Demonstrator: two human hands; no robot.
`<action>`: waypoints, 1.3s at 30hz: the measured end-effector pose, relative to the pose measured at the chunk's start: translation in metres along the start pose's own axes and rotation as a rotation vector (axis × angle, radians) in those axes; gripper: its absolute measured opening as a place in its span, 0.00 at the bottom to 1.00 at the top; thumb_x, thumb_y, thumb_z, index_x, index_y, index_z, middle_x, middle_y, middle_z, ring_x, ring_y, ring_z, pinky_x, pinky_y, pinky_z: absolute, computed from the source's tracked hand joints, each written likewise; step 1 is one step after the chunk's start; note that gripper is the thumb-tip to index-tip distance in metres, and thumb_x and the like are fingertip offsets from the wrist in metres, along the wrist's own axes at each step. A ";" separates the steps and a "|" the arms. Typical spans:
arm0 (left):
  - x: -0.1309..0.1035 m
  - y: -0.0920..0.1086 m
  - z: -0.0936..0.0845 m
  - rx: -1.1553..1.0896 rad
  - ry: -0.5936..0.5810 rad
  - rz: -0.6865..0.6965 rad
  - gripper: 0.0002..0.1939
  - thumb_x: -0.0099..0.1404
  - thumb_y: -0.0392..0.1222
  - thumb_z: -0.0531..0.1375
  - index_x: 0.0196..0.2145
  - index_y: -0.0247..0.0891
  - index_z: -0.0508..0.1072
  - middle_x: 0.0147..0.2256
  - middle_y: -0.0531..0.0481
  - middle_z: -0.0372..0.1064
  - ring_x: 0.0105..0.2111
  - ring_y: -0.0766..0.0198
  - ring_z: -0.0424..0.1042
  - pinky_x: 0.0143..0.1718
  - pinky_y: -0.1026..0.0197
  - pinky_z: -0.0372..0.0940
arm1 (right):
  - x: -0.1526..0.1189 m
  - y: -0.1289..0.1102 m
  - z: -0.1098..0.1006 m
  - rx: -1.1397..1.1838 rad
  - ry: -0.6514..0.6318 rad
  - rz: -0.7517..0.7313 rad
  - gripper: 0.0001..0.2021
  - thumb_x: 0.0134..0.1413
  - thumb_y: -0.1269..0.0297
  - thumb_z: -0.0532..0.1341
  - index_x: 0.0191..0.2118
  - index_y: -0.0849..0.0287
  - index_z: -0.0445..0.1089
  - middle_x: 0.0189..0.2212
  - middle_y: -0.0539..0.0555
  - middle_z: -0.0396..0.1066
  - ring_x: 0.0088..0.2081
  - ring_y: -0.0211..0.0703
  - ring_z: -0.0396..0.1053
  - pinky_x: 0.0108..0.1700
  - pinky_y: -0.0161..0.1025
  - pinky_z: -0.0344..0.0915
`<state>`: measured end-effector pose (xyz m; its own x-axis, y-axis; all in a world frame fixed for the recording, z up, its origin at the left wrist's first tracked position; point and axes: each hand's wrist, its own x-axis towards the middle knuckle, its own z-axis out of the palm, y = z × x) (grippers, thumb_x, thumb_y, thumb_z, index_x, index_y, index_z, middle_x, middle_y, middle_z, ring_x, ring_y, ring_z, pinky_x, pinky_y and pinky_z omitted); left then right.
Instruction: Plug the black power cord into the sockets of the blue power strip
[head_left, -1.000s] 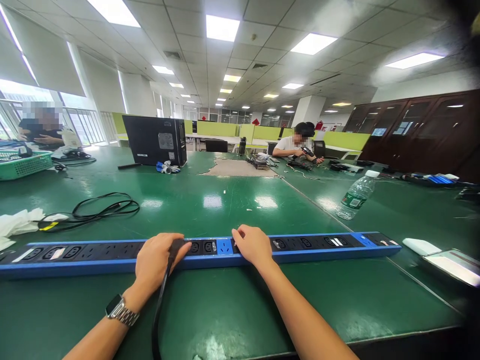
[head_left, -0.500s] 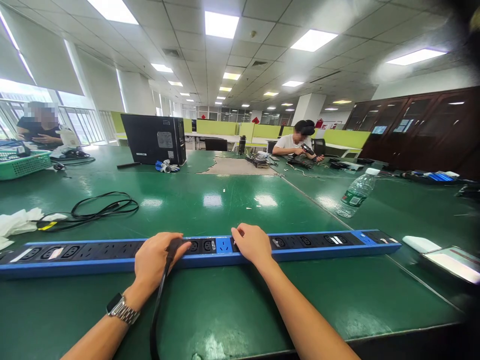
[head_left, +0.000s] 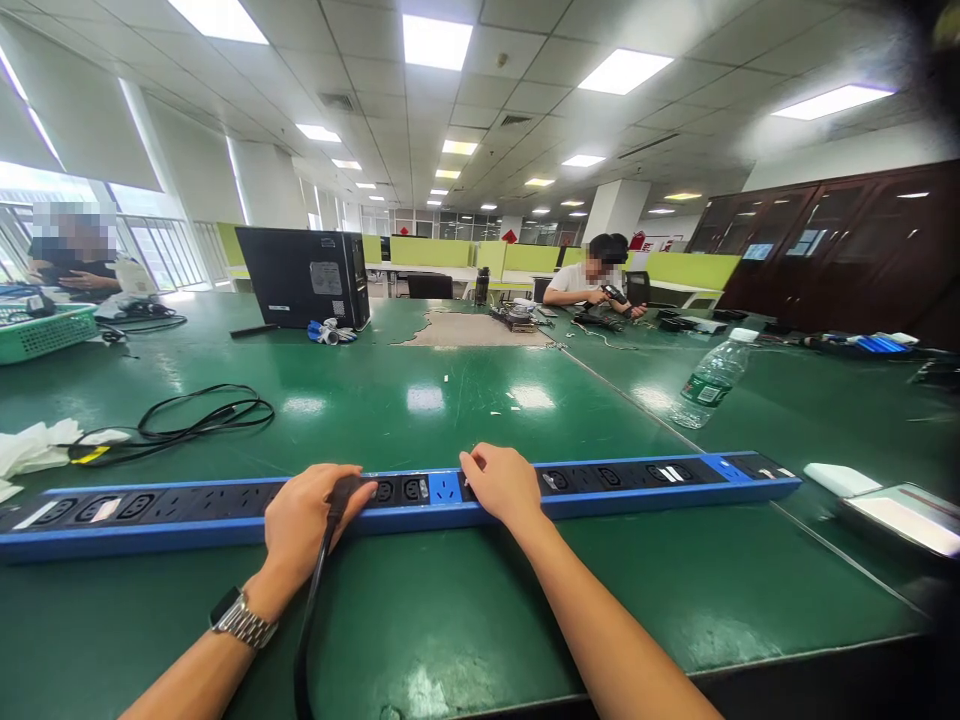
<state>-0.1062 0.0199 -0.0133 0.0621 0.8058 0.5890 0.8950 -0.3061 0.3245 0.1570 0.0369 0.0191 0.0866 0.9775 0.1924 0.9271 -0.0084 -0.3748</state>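
Note:
A long blue and black power strip (head_left: 444, 488) lies across the green table, its row of sockets facing up. My left hand (head_left: 304, 515), with a metal-banded watch on the wrist, is closed around the plug end of a black power cord (head_left: 306, 630) at the strip's middle-left sockets. The plug is mostly hidden by my fingers; how far it sits in a socket I cannot tell. To the right of a blue socket section, my right hand (head_left: 504, 485) grips the strip, fingers bent over it and partly hidden.
A coiled black cable (head_left: 206, 420) and white tissue (head_left: 34, 445) lie at left. A plastic bottle (head_left: 712, 380) leans at right, near a phone-like device (head_left: 907, 515). Farther back are a black computer case (head_left: 304, 278), a green basket (head_left: 52, 335) and two people at the table.
The view has shifted very slightly. Both hands keep almost the same place on the power strip, and the cord is still in my left hand.

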 end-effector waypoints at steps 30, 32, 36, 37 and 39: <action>0.033 0.118 0.039 -0.351 -0.289 -0.018 0.18 0.63 0.58 0.59 0.34 0.42 0.79 0.30 0.51 0.77 0.30 0.62 0.73 0.32 0.64 0.61 | 0.006 0.008 -0.001 0.171 0.004 0.065 0.16 0.60 0.57 0.52 0.29 0.55 0.74 0.28 0.50 0.75 0.31 0.38 0.67 0.29 0.33 0.50; 0.030 0.115 0.037 -0.307 -0.242 -0.017 0.18 0.63 0.58 0.60 0.34 0.42 0.79 0.32 0.51 0.78 0.32 0.61 0.74 0.35 0.63 0.61 | 0.006 0.008 -0.001 0.187 0.008 0.062 0.15 0.59 0.58 0.52 0.29 0.55 0.74 0.29 0.50 0.76 0.31 0.38 0.67 0.30 0.33 0.50; 0.028 0.112 0.030 -0.213 -0.237 -0.026 0.17 0.63 0.58 0.60 0.35 0.43 0.80 0.33 0.51 0.79 0.33 0.60 0.75 0.36 0.62 0.61 | 0.005 0.007 -0.002 0.207 0.015 0.059 0.15 0.58 0.60 0.52 0.29 0.55 0.74 0.29 0.51 0.76 0.32 0.39 0.67 0.30 0.33 0.50; 0.028 0.112 0.028 -0.196 -0.232 -0.037 0.17 0.63 0.58 0.60 0.35 0.44 0.80 0.33 0.51 0.79 0.34 0.60 0.75 0.36 0.61 0.61 | 0.004 0.007 -0.002 0.210 0.018 0.060 0.14 0.58 0.60 0.52 0.29 0.55 0.74 0.29 0.51 0.76 0.32 0.39 0.67 0.30 0.33 0.50; 0.028 0.112 0.027 -0.163 -0.224 -0.059 0.17 0.64 0.58 0.59 0.35 0.44 0.80 0.34 0.51 0.79 0.36 0.59 0.75 0.38 0.61 0.61 | 0.004 0.007 -0.003 0.215 0.020 0.062 0.14 0.57 0.60 0.53 0.29 0.55 0.74 0.29 0.51 0.76 0.31 0.39 0.67 0.30 0.33 0.50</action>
<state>0.0081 0.0215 0.0194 0.1246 0.9109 0.3934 0.8184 -0.3185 0.4784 0.1645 0.0399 0.0198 0.1508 0.9720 0.1802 0.8207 -0.0215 -0.5710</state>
